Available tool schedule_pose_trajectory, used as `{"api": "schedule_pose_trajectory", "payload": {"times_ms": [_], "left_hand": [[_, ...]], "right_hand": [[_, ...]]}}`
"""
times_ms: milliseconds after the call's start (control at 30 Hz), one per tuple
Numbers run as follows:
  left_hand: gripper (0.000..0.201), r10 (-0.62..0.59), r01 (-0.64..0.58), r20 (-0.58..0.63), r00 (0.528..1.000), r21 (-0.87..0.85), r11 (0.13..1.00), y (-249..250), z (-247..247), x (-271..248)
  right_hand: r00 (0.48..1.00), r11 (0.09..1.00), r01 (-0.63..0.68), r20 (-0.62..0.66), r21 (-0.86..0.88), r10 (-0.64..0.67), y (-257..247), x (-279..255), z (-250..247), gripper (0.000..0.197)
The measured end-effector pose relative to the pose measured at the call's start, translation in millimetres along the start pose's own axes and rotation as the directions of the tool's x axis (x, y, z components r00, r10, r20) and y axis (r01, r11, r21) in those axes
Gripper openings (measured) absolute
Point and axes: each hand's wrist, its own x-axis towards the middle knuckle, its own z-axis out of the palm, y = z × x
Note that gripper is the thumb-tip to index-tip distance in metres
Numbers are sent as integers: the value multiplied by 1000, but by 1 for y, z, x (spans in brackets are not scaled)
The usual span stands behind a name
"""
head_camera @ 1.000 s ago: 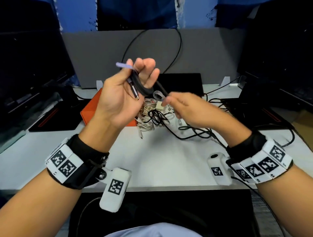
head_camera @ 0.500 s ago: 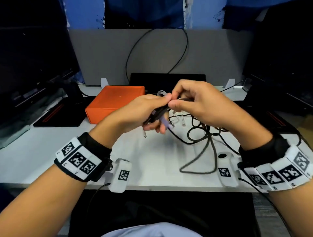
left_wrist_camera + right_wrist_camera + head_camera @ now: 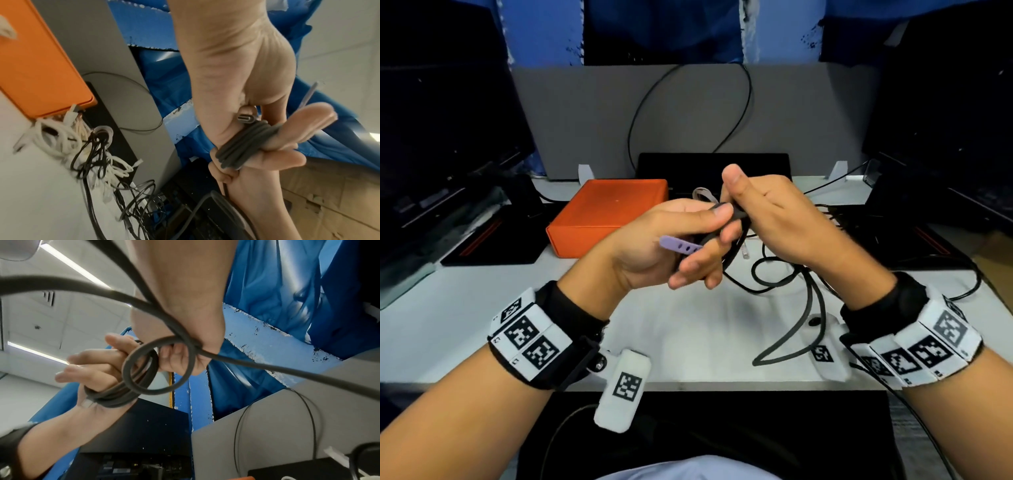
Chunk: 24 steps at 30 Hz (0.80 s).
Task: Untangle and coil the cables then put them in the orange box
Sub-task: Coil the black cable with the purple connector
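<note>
— While the dark grey cable (image 3: 244, 144) is gathered into several small loops above the white desk (image 3: 482, 308), where exactly is it held?
— It is gripped by the left hand (image 3: 664, 246), the loops being clamped between thumb and curled fingers. A metal plug (image 3: 246, 117) is seen at the top of the bundle in the left wrist view, and a lilac strap (image 3: 679, 245) is seen jutting out over the palm.

— And what is done by the right hand (image 3: 774, 219)?
— The same cable is pinched in its closed fingers, just beside the left thumb. In the right wrist view one wider loop (image 3: 158, 366) is seen hanging under those fingers, and the free length is trailed down to the desk.

— Where is the orange box (image 3: 609, 216) placed?
— It is set on the desk to the left, behind the hands, with its lid closed.

— What else is found nearby?
— A tangle of white and black cables (image 3: 92, 154) is piled against the box's corner, well apart from the held bundle. A grey partition (image 3: 585, 113) is stood behind the desk.
</note>
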Motion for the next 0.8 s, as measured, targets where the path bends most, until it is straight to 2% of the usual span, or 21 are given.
{"api": "schedule_pose_trajectory", "payload": {"times_ms": [100, 200, 233, 333, 433, 500, 567, 600, 633, 667, 700, 733, 767, 800], "left_hand": [[38, 101, -112, -76, 992, -159, 981, 4, 5, -1], [36, 265, -285, -106, 959, -377, 881, 14, 8, -1], [41, 302, -332, -139, 943, -416, 847, 18, 6, -2], [51, 356, -448, -276, 893, -472, 759, 25, -5, -2], [45, 411, -570, -396, 821, -532, 626, 36, -16, -7], [37, 435, -673, -524, 732, -453, 585, 41, -21, -8], [31, 439, -723, -687, 579, -185, 665, 39, -24, -3], [28, 456, -673, -749, 480, 18, 739, 36, -23, 1], [26, 504, -562, -775, 381, 239, 792, 31, -22, 6], [24, 576, -386, -751, 323, 452, 804, 24, -23, 8], [26, 641, -175, -687, 343, 623, 762, 17, -26, 10], [29, 661, 31, -609, 438, 745, 667, 10, -30, 11], [31, 629, 189, -532, 568, 827, 529, 6, -32, 10], [35, 554, 298, -478, 682, 873, 386, 4, -35, 9]], "right_hand": [[997, 984, -10, -80, 177, 24, -2, 3, 0, 66], [989, 945, -55, -114, 322, 96, 0, 6, -5, 58], [988, 925, -74, -98, 372, 118, -1, 6, -6, 53], [990, 893, -138, 64, 429, 123, 1, 5, -7, 36], [935, 954, -204, 334, 220, 123, 2, -3, -3, 16], [852, 977, -204, 503, 66, 144, 1, -6, 3, 7], [786, 978, -208, 598, 20, 155, -2, -10, 10, 6], [763, 976, -216, 630, 33, 148, -4, -10, 14, 7], [745, 972, -226, 653, 58, 134, -5, -11, 16, 9], [733, 968, -235, 670, 85, 119, -8, -11, 18, 11], [729, 966, -237, 676, 105, 105, -10, -11, 17, 13], [736, 966, -231, 671, 116, 96, -12, -10, 12, 14], [750, 968, -219, 656, 127, 84, -12, -9, 5, 17], [770, 967, -207, 634, 148, 68, -12, -8, -2, 21]]}}
